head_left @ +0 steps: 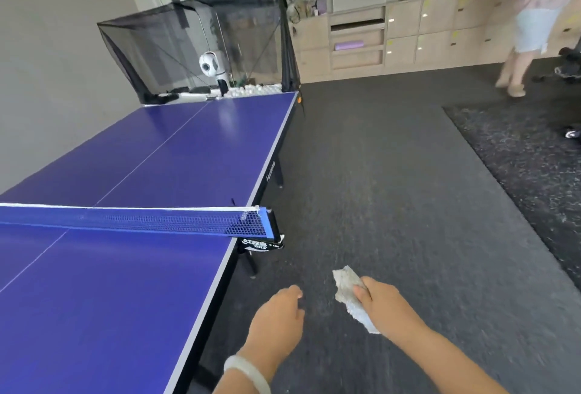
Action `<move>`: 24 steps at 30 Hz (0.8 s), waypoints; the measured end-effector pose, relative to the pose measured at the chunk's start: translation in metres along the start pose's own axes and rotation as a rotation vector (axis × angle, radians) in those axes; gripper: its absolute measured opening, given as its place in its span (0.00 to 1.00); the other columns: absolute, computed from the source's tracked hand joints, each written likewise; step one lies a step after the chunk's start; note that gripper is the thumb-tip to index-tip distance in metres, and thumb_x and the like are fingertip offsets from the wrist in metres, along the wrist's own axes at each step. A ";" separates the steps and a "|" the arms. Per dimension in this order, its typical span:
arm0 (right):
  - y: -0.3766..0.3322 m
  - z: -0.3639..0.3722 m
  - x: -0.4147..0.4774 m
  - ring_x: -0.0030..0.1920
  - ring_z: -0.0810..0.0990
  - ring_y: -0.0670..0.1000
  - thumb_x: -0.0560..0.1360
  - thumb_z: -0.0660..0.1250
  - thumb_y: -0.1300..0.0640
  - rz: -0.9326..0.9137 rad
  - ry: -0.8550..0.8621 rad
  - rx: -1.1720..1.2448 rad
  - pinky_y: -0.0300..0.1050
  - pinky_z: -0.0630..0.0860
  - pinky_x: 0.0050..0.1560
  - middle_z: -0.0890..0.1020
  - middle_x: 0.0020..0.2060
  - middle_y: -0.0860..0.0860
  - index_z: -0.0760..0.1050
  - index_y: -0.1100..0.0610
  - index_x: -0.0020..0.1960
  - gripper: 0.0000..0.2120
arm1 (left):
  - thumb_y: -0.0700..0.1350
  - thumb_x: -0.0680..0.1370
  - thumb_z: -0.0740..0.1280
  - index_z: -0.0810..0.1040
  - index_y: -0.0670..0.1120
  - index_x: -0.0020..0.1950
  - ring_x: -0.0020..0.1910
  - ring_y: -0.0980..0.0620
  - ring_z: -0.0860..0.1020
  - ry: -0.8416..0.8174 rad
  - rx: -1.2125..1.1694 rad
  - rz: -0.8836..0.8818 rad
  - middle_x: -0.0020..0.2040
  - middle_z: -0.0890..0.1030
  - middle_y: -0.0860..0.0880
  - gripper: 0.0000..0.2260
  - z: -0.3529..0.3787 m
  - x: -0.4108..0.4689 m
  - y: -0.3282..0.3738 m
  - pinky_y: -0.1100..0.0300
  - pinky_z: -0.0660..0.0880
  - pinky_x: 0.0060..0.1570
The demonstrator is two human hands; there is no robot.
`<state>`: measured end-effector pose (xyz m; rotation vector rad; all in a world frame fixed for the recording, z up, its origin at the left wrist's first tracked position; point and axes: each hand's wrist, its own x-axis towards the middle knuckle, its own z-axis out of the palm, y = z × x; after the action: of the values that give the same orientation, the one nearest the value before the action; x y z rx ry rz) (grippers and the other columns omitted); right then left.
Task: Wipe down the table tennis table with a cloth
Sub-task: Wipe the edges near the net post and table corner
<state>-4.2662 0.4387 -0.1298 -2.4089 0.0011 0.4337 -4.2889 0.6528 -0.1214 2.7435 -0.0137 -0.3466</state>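
Observation:
The blue table tennis table (125,299) fills the left side, with its blue net (135,220) stretched across the middle. My right hand (382,302) grips a folded grey cloth (347,289) over the dark floor, to the right of the table's side edge. My left hand (276,318) hangs beside the table edge with loosely curled fingers and holds nothing. A pale bracelet sits on my left wrist. Neither hand touches the table.
A black catch net (195,47) with a white ball machine (212,66) stands at the table's far end. Wooden cabinets (408,35) line the back wall. Another person (531,25) walks at the far right. Dark rubber floor (393,173) stretches to the right.

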 end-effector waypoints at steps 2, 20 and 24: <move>-0.006 -0.012 0.039 0.35 0.71 0.45 0.85 0.53 0.48 -0.029 -0.026 -0.008 0.38 0.64 0.35 0.73 0.35 0.46 0.63 0.51 0.39 0.16 | 0.47 0.83 0.59 0.69 0.51 0.68 0.58 0.51 0.77 0.063 0.045 -0.012 0.61 0.75 0.53 0.14 -0.021 0.033 -0.004 0.59 0.72 0.57; -0.124 -0.009 0.404 0.35 0.72 0.46 0.84 0.56 0.50 -0.045 -0.146 0.156 0.35 0.66 0.33 0.75 0.36 0.48 0.72 0.58 0.44 0.15 | 0.44 0.83 0.57 0.72 0.48 0.66 0.58 0.47 0.75 0.075 0.216 -0.089 0.60 0.75 0.49 0.12 -0.140 0.374 -0.108 0.56 0.71 0.57; -0.137 0.053 0.450 0.50 0.79 0.53 0.84 0.56 0.50 0.155 -0.300 0.462 0.43 0.74 0.47 0.81 0.48 0.52 0.77 0.57 0.54 0.15 | 0.39 0.82 0.56 0.71 0.48 0.69 0.61 0.46 0.75 -0.040 0.185 -0.259 0.64 0.74 0.48 0.16 -0.147 0.415 -0.155 0.55 0.72 0.58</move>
<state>-3.8416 0.6280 -0.2199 -1.8805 0.1400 0.7724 -3.8570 0.8269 -0.1443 2.9253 0.3171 -0.4931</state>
